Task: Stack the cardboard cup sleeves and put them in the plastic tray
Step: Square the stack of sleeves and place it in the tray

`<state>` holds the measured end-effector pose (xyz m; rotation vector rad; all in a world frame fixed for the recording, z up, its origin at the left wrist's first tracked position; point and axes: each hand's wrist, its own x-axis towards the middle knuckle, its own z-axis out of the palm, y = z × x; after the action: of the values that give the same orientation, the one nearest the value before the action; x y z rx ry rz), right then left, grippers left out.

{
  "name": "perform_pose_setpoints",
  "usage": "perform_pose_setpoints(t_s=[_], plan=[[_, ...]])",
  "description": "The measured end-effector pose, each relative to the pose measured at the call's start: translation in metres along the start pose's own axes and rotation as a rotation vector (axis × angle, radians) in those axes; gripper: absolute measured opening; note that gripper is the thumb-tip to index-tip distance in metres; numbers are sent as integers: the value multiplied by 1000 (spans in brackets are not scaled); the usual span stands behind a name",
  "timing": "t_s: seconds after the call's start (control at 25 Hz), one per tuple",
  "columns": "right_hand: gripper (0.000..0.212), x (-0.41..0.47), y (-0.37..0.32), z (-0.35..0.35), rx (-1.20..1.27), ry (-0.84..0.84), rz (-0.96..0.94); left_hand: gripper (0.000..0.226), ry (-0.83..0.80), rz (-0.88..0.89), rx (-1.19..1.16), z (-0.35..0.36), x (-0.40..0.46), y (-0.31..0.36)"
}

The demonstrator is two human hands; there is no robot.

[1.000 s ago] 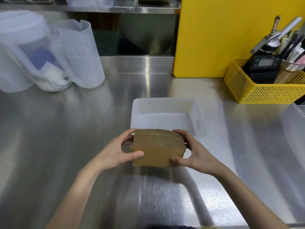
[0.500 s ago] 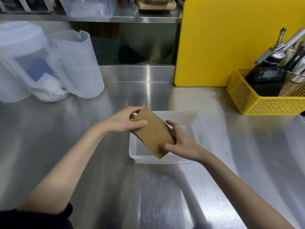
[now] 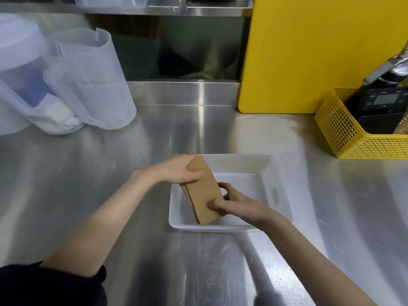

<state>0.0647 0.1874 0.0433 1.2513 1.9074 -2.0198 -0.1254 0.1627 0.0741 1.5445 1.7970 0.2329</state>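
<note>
One white plastic tray [image 3: 278,184] sits on the steel counter [image 3: 66,184], and everything here is placed against it. Over the tray's left half, two hands hold a single stack of cardboard cup sleeves [image 3: 204,191]. The stack is tilted, its upper end above the tray's far-left corner and its lower end dipping inside the tray near the front wall. How many sleeves make up the stack cannot be counted; only layered edges show along its left side. Whether the lower end touches the tray floor cannot be told.

The left hand [image 3: 176,170] is closed over the stack's upper end, thumb across the front face and fingers curled behind. The right hand [image 3: 234,203] pinches the lower part, thumb pressed on the front face and fingers wrapped around the back, inside the tray.

Far left of the tray and further back stand two translucent plastic pitchers [image 3: 88,80], touching each other. Behind the tray and to its right, one yellow cutting board [image 3: 309,51] leans upright. To the right of the tray sits one yellow perforated basket [image 3: 344,135] holding a black digital scale [image 3: 384,100] and some metal utensils, too cropped to count.
</note>
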Motion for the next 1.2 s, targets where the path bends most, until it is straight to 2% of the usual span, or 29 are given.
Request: perform_pose_setpoints(t_s=[0.12, 0.32, 0.6, 0.8, 0.96, 1.08, 1.2], plan=[[65, 9, 3, -1, -34, -11, 38, 18, -19, -6, 58, 5, 9, -1], [59, 22, 13, 6, -144, -3, 102, 32, -165, -118, 175, 19, 20, -2], [59, 30, 19, 5, -170, 1, 143, 53, -161, -120, 213, 22, 24, -3], [50, 33, 19, 3, -217, 11, 164, 61, -33, -27, 140, 16, 17, -9], [60, 34, 18, 2, -270, 17, 170, 45, 270, 48, 105, 7, -2, -18], [67, 34, 15, 3, -199, 76, 157, 45, 399, -70, 25, 6, -15, -32], [63, 35, 12, 5, -120, 98, 162, 49, 330, -191, -91, 16, -25, -43]])
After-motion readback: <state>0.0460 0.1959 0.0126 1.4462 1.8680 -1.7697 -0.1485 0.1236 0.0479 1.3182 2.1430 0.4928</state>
